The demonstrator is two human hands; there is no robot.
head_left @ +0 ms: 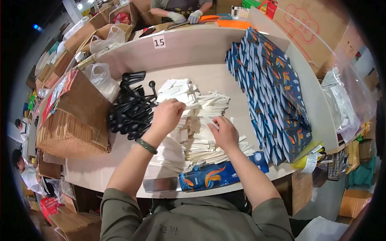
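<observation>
A: Pile?
B: White packets, mid-table; call that dial centre.
A: Left hand?
B: 9 o'clock, fingers curled together over packets. Can't tell if clamped on any.
A: Right hand?
B: 3 o'clock, thumb and forefinger at a packet; pinch unclear.
A: Rest?
B: Black spoons 9 o'clock, farther out; blue pouches 2; flat blue pouch 5.
</observation>
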